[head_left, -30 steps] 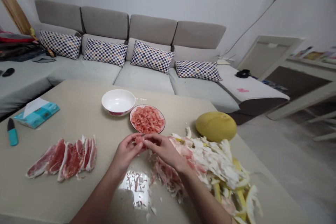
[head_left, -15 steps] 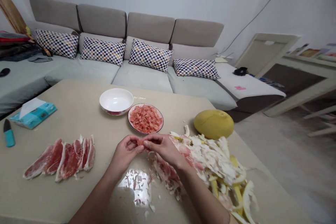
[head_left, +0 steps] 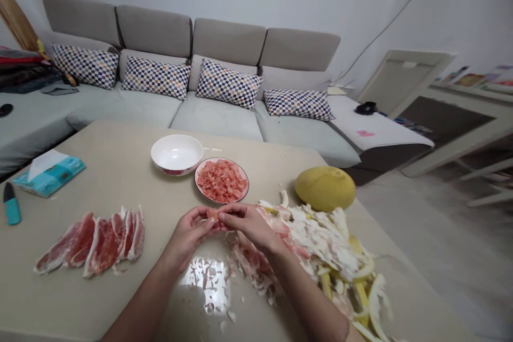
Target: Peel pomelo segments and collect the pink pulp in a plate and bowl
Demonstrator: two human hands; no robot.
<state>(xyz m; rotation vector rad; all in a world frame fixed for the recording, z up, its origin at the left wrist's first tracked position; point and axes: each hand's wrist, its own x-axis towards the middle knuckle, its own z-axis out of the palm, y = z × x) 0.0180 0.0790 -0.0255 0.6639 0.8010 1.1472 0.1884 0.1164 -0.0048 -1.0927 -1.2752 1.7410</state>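
Between the fingertips of my left hand (head_left: 191,232) and my right hand (head_left: 245,224) is a small piece of red pomelo flesh (head_left: 213,216); both hands pinch it just in front of the plate. Peeled red pulp fills the dark-rimmed plate (head_left: 196,188). Several pomelo segments (head_left: 105,243), still in pale membrane, lie in a row to the left of my hands. Under and beyond my right forearm spreads a heap of white and yellow peel (head_left: 326,246), with pinkish membrane scraps (head_left: 256,262) at its near side.
A white bowl (head_left: 177,152) stands left of the plate. The whole yellow pomelo (head_left: 325,188) sits behind the peel heap. At the left are a tissue pack (head_left: 56,175) and a knife with a teal handle (head_left: 13,211). A sofa (head_left: 218,117) borders the table's far side.
The view has shifted slightly, so things on the table appear a little further left. My hands stay together on the pomelo piece, with small finger movements.
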